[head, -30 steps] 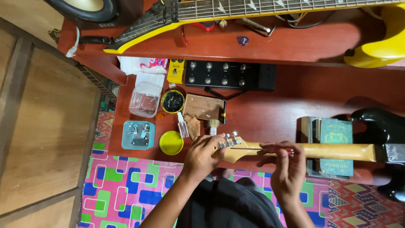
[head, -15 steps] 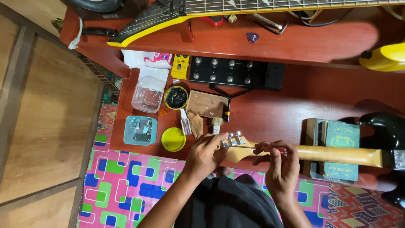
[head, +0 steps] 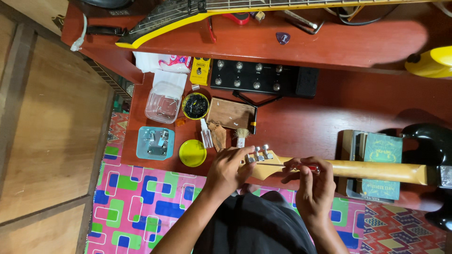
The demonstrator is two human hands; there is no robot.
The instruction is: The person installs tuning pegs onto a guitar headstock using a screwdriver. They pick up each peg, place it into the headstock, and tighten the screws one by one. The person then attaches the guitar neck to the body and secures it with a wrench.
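Note:
A black electric guitar lies across the red table (head: 320, 122), its pale maple neck (head: 376, 170) pointing left. My left hand (head: 227, 168) grips the headstock (head: 262, 165) by its silver tuning pegs (head: 258, 153). My right hand (head: 311, 184) rests on the neck near the nut and pinches a small red tool (head: 312, 168) against the strings. The neck lies over a green book (head: 380, 165). The guitar's black body (head: 435, 155) shows at the right edge.
Left of my hands sit a yellow lid (head: 192, 153), a blue tray of metal parts (head: 155, 142), a clear plastic box (head: 163, 102), a tub of dark paste (head: 195, 106), a small brush (head: 241, 136) and a wooden block (head: 230, 113). A black pedal board (head: 263, 77) and a yellow-edged guitar (head: 188, 14) lie farther back.
The view has shifted slightly down and to the left. My hands keep the same hold on the headstock and neck, with the right fingers shifting a little at the nut.

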